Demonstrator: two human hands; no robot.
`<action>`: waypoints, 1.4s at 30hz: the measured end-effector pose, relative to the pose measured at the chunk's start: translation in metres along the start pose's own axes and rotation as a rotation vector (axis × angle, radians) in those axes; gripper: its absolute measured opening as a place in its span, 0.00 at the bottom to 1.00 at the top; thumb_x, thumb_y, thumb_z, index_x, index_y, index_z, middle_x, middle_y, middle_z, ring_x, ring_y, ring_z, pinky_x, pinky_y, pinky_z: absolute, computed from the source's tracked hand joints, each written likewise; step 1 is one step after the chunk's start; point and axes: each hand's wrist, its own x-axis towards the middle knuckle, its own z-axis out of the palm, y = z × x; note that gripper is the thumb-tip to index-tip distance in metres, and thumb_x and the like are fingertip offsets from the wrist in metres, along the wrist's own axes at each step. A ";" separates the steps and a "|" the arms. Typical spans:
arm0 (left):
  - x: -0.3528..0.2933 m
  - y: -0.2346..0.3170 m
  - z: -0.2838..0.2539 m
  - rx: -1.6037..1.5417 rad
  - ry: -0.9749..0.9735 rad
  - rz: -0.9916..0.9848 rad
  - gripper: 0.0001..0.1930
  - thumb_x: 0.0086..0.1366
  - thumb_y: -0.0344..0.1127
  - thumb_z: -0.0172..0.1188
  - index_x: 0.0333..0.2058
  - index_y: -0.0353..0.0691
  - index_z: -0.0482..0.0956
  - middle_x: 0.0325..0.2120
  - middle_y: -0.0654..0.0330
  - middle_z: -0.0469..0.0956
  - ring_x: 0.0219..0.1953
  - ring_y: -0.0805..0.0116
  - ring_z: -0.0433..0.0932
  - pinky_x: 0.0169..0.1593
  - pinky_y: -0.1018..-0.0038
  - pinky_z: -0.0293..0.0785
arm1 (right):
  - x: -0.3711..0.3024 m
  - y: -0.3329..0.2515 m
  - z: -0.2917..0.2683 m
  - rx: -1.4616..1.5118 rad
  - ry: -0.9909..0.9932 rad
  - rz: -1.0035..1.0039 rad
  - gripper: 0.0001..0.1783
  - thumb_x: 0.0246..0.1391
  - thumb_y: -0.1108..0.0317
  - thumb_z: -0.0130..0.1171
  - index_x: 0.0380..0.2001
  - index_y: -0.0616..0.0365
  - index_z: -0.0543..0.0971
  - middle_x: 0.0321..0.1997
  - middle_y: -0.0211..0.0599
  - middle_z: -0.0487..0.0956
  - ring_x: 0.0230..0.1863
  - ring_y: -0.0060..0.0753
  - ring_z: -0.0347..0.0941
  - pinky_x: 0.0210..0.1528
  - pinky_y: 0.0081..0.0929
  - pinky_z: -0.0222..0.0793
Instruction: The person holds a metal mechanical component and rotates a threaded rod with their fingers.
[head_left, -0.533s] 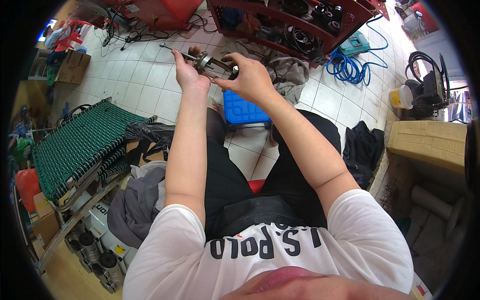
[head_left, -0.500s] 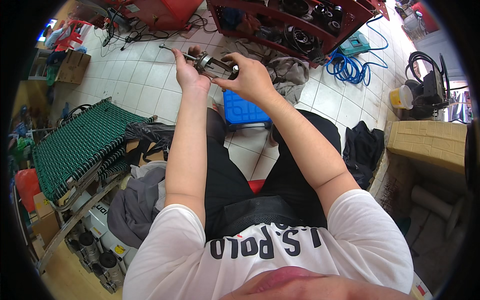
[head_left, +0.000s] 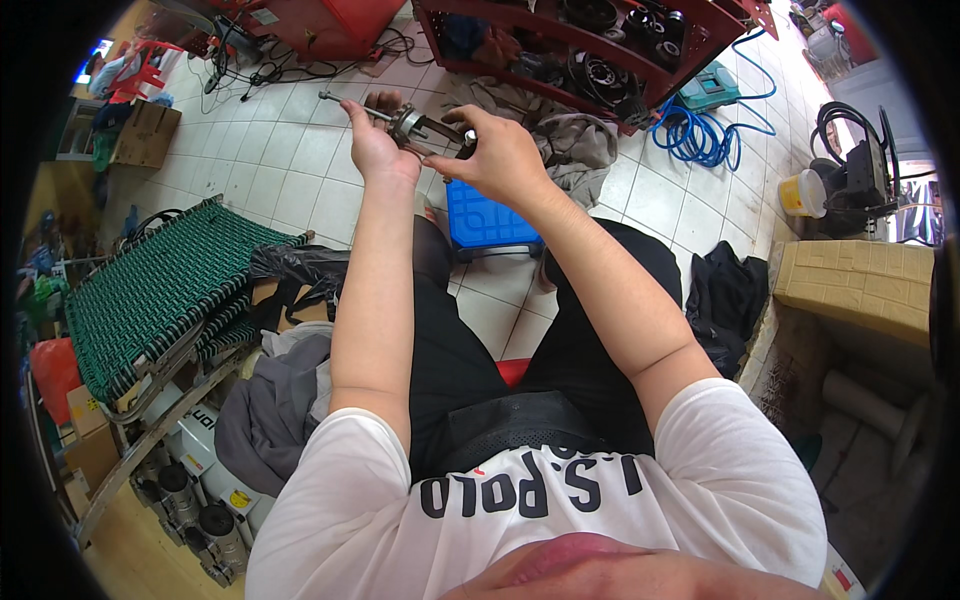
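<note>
Both my hands are raised over the blue plastic stool (head_left: 490, 215), around a metal puller (head_left: 407, 122) with a long screw and jaw-like arms. My left hand (head_left: 378, 145) is curled round its middle from below, with the thumb up along the screw, whose end points to the far left. At the other end, the fingers of my right hand (head_left: 498, 155) close on the arms. A small dark piece with a shiny tip shows by the right thumb and forefinger. The palms and fingers hide part of the puller.
A red trolley (head_left: 455, 58) loaded with metal parts stands ahead, with grey cloths (head_left: 580, 145) before it. A blue hose (head_left: 690, 140) lies coiled at the far right. On the left is a green woven folding bed (head_left: 165, 290); on the right, a yellowish block (head_left: 855, 285).
The far-left end of the puller's screw has dipped very slightly. Both hands keep nearly the same place and grip.
</note>
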 end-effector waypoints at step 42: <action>0.006 -0.003 -0.007 -0.058 0.007 0.018 0.19 0.81 0.54 0.43 0.46 0.43 0.68 0.39 0.63 0.79 0.48 0.64 0.82 0.59 0.46 0.76 | 0.001 -0.002 0.000 0.003 -0.008 0.007 0.35 0.41 0.46 0.78 0.49 0.54 0.82 0.35 0.44 0.86 0.40 0.48 0.84 0.45 0.42 0.79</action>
